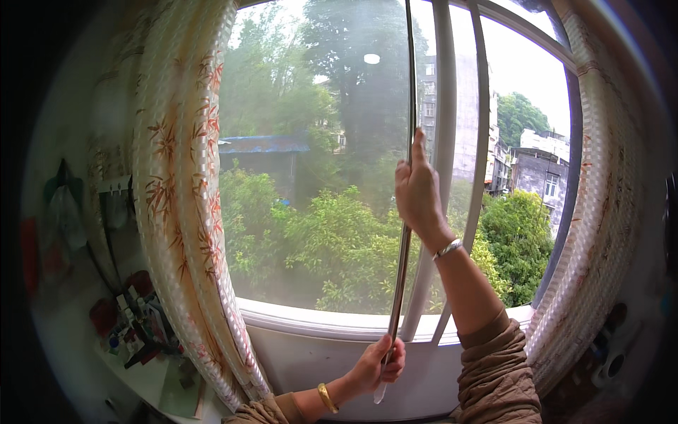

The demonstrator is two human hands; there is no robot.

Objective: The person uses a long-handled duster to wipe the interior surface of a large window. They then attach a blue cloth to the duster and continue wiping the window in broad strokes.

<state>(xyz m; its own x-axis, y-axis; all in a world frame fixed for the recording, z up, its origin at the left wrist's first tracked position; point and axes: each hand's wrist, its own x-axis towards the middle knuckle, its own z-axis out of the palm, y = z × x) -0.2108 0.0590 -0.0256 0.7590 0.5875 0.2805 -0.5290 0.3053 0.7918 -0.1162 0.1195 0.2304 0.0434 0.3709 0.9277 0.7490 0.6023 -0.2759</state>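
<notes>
A long, thin metal pole (pixel 401 275) runs nearly upright in front of the window, its top passing out of view above. My right hand (pixel 422 193) is wrapped around its upper part, the index finger pointing up along the shaft. Lower down, my left hand (pixel 377 360) grips the pole near its pale bottom end (pixel 380 393), below the sill. Behind the pole stands a hazy sliding window pane (pixel 328 228), with green trees and a blue-edged roof seen through it. Whatever the pole's upper end carries is out of frame.
Patterned curtains hang at the left (pixel 177 212) and right (pixel 593 212). A white window sill (pixel 318 320) crosses below the glass, and grey window frame uprights (pixel 446 106) stand right of the pole. At lower left, a cluttered tabletop (pixel 130 373) holds several small items.
</notes>
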